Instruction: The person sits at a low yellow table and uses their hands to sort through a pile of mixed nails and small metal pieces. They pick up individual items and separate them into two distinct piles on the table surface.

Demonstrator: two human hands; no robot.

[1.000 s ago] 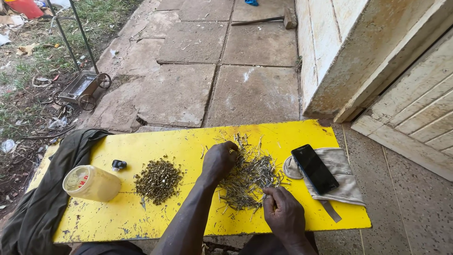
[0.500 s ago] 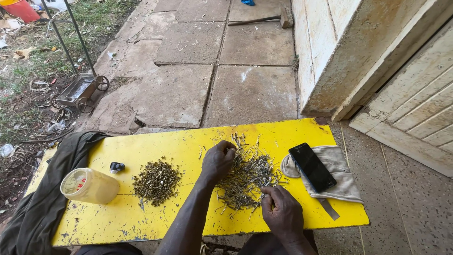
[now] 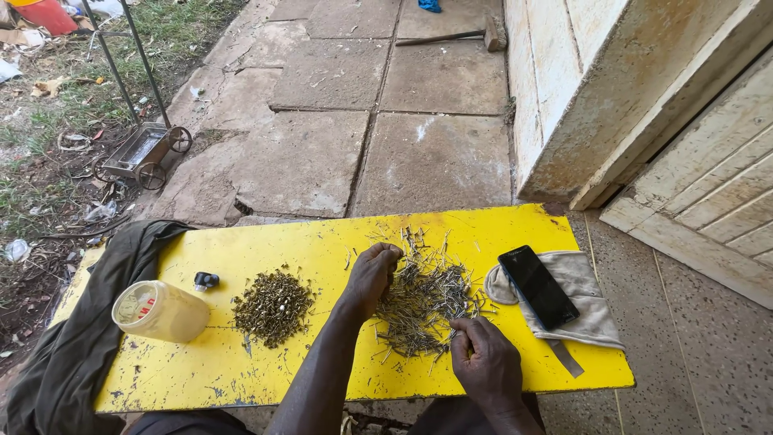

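Note:
A yellow board [image 3: 241, 379] lies across my lap. On its middle right sits a loose heap of thin metal nails [image 3: 427, 294]. My left hand [image 3: 372, 274] rests on the heap's left edge, fingers curled over some nails. My right hand [image 3: 485, 362] is at the heap's near right edge, fingers pinched together on a few nails. A smaller pile of short dark nails [image 3: 272, 304] lies left of my left forearm.
A pale plastic jar [image 3: 159, 311] lies on its side at the board's left, a small black object [image 3: 205, 280] behind it. A black phone [image 3: 537, 286] rests on a grey cloth [image 3: 592, 310] at right. Dark fabric [image 3: 88, 338] drapes the left end. A small wheeled metal cart [image 3: 143, 149] and a hammer [image 3: 451, 35] sit on the paving.
Both hands stay on the nail heap with only slight finger movement. The view has shifted a little.

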